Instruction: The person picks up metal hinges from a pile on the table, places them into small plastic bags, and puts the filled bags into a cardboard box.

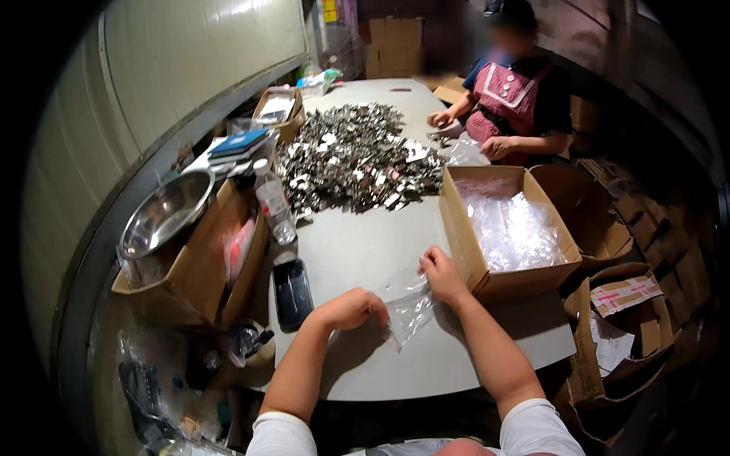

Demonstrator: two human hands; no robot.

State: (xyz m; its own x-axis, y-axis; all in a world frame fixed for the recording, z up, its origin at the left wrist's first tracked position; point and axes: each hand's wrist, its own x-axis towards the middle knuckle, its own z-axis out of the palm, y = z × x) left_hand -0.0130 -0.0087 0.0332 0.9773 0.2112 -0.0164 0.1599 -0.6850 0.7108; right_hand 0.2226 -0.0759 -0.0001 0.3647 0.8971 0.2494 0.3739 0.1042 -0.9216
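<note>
Steel bowl (163,213), phone (292,292), water bottle (274,201)

Two bare hands of the wearer were in view, the left hand (351,308) and the right hand (441,273), and their fingers pinched one small clear plastic bag (408,308) between them. Just right of the right fingers stood one open brown cardboard box of clear plastic bags (464,235). Left of the left fingers lay one black flat phone (292,293). Beyond the fingers were one clear plastic bottle (273,201), one round steel bowl (164,213), and one heap of small metal pieces (353,156), too many to count. One other person (509,99) showed two hands.
</note>
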